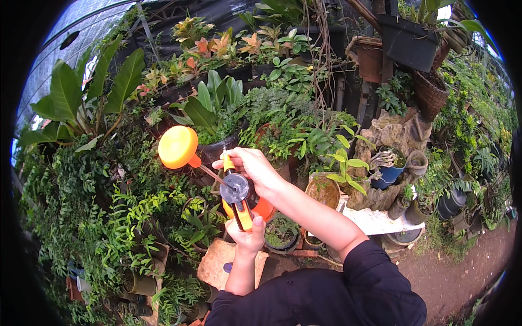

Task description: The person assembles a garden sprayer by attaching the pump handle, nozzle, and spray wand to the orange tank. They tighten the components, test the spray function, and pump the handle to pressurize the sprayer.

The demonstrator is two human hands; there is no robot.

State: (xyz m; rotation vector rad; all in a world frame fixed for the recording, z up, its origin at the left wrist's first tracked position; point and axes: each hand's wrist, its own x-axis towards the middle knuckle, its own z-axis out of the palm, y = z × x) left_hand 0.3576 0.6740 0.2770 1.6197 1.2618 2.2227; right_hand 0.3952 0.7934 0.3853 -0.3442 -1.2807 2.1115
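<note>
In front of me is an orange and black pump sprayer (235, 189), held upright in both hands. My left hand (248, 234) is wrapped round its orange handle (243, 216), thumb on top. With bent fingers, my right hand (254, 167) grips the orange-yellow nozzle (228, 163) at the sprayer's front. A round orange pump knob (178, 146) sticks out to the left on a thin extended rod (211, 173). Part of the orange tank (263, 208) shows below the dark top; the rest is hidden by my hands and the sprayer head.
Dense potted plants surround me. A broad-leaved plant (204, 111) stands ahead in a dark pot. To the right are a blue pot (389, 175), a white slab (371, 218) and hanging planters (409, 42). A tan board (224, 261) lies below; a dirt path (457, 277) runs right.
</note>
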